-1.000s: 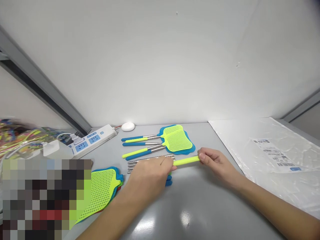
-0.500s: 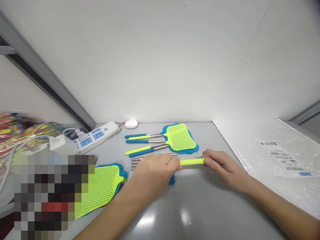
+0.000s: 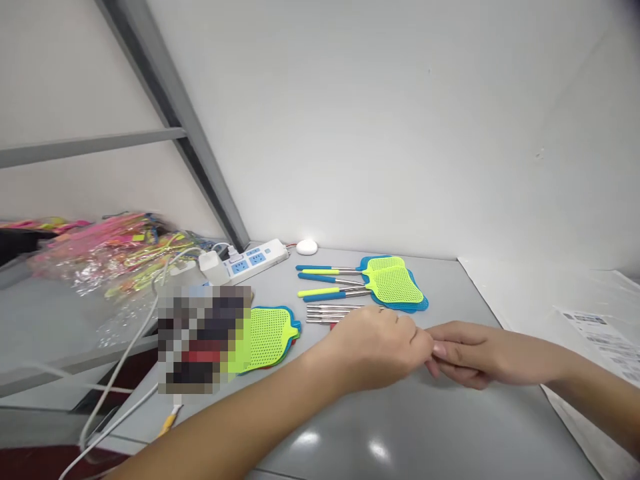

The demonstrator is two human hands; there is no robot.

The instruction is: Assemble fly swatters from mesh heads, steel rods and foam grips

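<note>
My left hand (image 3: 377, 350) is a closed fist over the middle of the grey table (image 3: 425, 440). Its knuckles meet the fingertips of my right hand (image 3: 493, 353), which is closed too. The yellow-green fly swatter handle between them is now hidden by the fingers. Behind my left hand lies a row of metal rods (image 3: 327, 313), their other ends covered. Farther back, several blue and yellow-green fly swatters (image 3: 397, 287) lie overlapped, handles to the left. A stack of loose swatter heads (image 3: 267, 339), yellow-green on top, rests left of my left hand.
A white power strip (image 3: 270, 253) with plugs and a white oval device (image 3: 307, 247) stand near the wall. Bagged colourful items (image 3: 110, 250) lie at the left. White plastic sheeting (image 3: 590, 300) covers the right side. A blurred-out patch hides something beside the swatter heads.
My hands have come together, and the yellow-green handle seen between them has gone out of sight. The view has swung left, showing more of the shelf and bags.
</note>
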